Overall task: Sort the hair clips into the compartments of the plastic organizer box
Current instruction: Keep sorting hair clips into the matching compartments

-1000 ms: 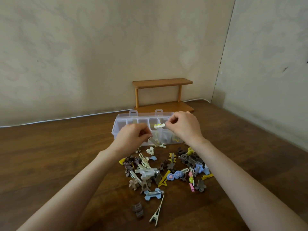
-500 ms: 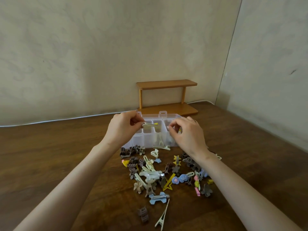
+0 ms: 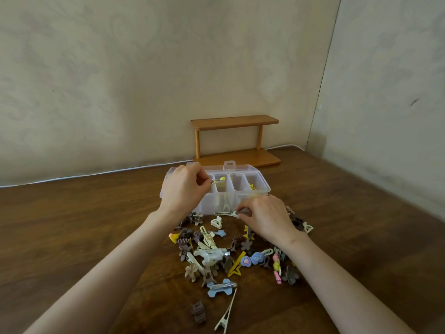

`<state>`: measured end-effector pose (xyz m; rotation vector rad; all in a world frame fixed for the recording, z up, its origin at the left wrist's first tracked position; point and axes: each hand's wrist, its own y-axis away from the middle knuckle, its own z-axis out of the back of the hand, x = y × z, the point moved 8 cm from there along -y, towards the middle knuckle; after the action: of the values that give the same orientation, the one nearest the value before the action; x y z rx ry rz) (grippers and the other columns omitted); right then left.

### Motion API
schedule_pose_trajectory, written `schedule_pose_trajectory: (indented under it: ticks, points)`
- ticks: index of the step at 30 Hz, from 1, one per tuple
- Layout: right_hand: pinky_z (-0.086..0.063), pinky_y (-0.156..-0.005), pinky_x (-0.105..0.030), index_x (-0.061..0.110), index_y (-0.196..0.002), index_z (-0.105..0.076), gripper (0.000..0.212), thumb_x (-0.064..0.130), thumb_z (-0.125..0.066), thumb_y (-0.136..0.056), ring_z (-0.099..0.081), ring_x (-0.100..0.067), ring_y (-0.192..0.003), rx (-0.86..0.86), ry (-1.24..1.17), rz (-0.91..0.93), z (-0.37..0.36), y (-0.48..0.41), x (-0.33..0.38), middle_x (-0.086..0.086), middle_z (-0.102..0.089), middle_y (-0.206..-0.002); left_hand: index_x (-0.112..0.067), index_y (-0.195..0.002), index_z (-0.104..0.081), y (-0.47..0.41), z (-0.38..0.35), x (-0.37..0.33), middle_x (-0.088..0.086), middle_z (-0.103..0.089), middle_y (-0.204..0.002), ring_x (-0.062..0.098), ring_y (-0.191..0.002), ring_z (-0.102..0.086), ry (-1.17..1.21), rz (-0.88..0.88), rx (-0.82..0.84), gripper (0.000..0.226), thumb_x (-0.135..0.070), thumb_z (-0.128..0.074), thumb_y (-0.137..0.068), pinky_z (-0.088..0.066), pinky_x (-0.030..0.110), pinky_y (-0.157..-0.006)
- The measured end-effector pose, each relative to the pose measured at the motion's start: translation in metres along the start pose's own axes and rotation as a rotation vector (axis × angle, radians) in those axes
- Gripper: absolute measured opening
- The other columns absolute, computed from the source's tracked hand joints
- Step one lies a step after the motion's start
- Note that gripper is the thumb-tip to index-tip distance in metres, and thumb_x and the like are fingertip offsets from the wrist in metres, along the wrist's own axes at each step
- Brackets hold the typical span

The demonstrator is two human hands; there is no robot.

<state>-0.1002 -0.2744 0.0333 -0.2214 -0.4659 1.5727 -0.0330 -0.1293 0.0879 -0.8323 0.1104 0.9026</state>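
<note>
Entry: plastic organizer box (image 3: 262, 190), lid open, centre of frame on the bench (image 3: 96, 225).
Contents visible: a few yellow and pale clips only.
Left hand (image 3: 184, 189), over the box's left end: grip narrow, pinching a slim pale clip (image 3: 216, 181) above a rear compartment, not yet released.
Right hand (image 3: 267, 215), just in front of the box: grip narrow, pinching a pale alligator clip (image 3: 225, 213) close above the bench.
Outstanding: large mixed pile of hair clips (image 3: 216, 254), lower centre of frame, unsorted.
Estimated progress: early, with the bulk of the sorting remaining.
</note>
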Motion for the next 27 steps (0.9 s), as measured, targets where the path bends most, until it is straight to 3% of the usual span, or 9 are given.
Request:
schedule_pose_trajectory:
  ticks: [5, 8, 16, 19, 27]
  points:
    - [-0.048, -0.075, -0.027, 0.028, -0.110, -0.068, 0.027, 0.042, -0.060, -0.088, -0.064, -0.013, -0.094, 0.046, -0.003, -0.027, -0.004, 0.001, -0.004, 0.006, -0.072, -0.097, -0.012, -0.078, -0.060, -0.015, -0.017, -0.009, 0.001, -0.063, -0.077, 0.019, -0.078, -0.055, -0.134, 0.015, -0.016, 0.007, -0.017, -0.056, -0.082, -0.039, 0.030, -0.057]
    - [-0.047, -0.072, -0.027, 0.027, -0.104, -0.069, 0.023, 0.041, -0.061, -0.087, -0.064, -0.014, -0.091, 0.061, -0.008, -0.033, -0.004, 0.002, -0.005, 0.005, -0.071, -0.093, -0.013, -0.083, -0.060, -0.020, -0.034, -0.010, 0.002, -0.063, -0.084, 0.022, -0.086, -0.055, -0.182, 0.023, 0.064, 0.007, -0.018, -0.056, -0.082, -0.034, 0.029, -0.062]
    - [-0.035, -0.064, -0.023, 0.026, -0.097, -0.069, 0.025, 0.047, -0.061, -0.085, -0.063, -0.012, -0.086, 0.053, 0.013, -0.026, -0.005, 0.002, -0.001, 0.005, -0.071, -0.087, -0.013, -0.082, -0.061, -0.006, -0.032, -0.004, -0.006, -0.054, -0.082, 0.016, -0.083, -0.052, -0.083, -0.057, 0.072, 0.010, -0.021, -0.057, -0.086, -0.043, 0.029, -0.061]
    - [-0.036, -0.065, -0.023, 0.025, -0.097, -0.069, 0.024, 0.044, -0.061, -0.086, -0.063, -0.013, -0.086, 0.052, 0.020, -0.027, -0.005, 0.002, 0.000, 0.004, -0.071, -0.087, -0.012, -0.084, -0.063, 0.000, -0.023, 0.001, -0.001, -0.059, -0.084, 0.017, -0.080, -0.053, -0.046, -0.076, 0.053, 0.010, -0.020, -0.058, -0.086, -0.050, 0.035, -0.064]
    - [-0.044, -0.069, -0.027, 0.023, -0.096, -0.068, 0.017, 0.033, -0.056, -0.090, -0.063, -0.015, -0.088, 0.037, 0.020, -0.054, -0.005, 0.002, -0.001, 0.003, -0.070, -0.089, -0.013, -0.085, -0.064, 0.012, -0.014, -0.003, -0.005, -0.058, -0.081, 0.012, -0.077, -0.050, 0.031, -0.141, 0.069, 0.006, -0.016, -0.059, -0.086, -0.049, 0.033, -0.064]
